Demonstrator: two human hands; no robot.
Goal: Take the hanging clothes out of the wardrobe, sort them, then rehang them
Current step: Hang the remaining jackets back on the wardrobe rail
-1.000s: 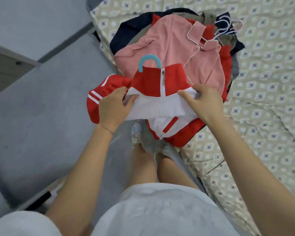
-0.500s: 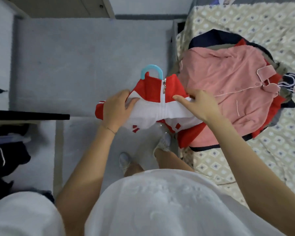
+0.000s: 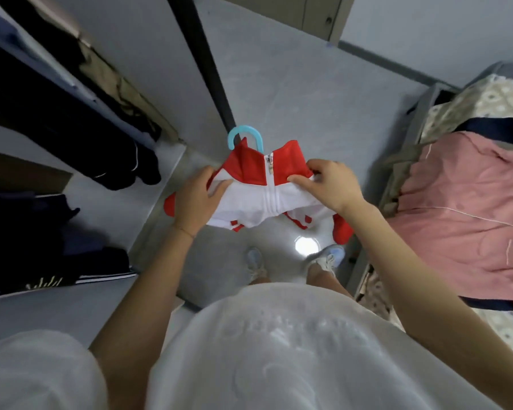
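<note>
- My left hand (image 3: pixel 196 199) grips the left shoulder of the red-and-white jacket (image 3: pixel 267 196), fingers closed on the fabric.
- My right hand (image 3: pixel 328 184) pinches its right shoulder.
- The jacket hangs on a blue hanger (image 3: pixel 245 137), held over the floor (image 3: pixel 308 99), between the wardrobe (image 3: pixel 57 128) at left and the pink garment (image 3: pixel 468 208) on the bed (image 3: pixel 492 96) at right.

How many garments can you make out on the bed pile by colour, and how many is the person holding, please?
Held, red and white jacket on a blue hanger, gripped by left hand and right hand: 1
Pile, pink garment: 1
Pile, navy garment: 1
Pile, olive garment: 1
Total: 4; others may lie hidden underneath.
</note>
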